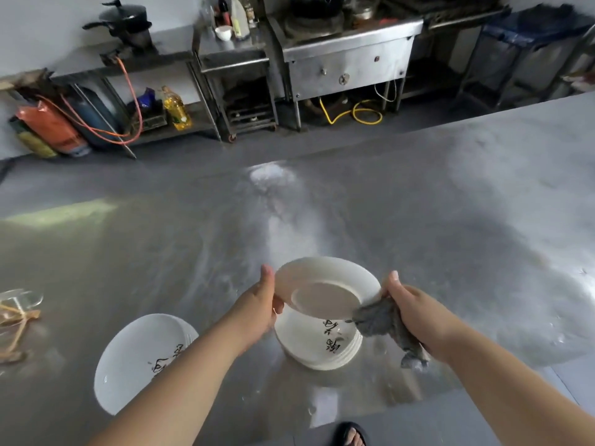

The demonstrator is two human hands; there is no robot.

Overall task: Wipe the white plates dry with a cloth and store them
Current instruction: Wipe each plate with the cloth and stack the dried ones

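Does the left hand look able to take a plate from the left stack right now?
Probably not: the left hand holds the raised plate. The left stack lies close under its forearm, nothing on top.

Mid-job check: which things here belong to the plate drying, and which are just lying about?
In the job: held plate, grey cloth, plate stack beneath it, plate stack at left.
Lying about: glass dish, oil bottle, black pot.

Glossy white plate (325, 284), nubbly grey cloth (383, 320), brushed-metal table (418, 220).
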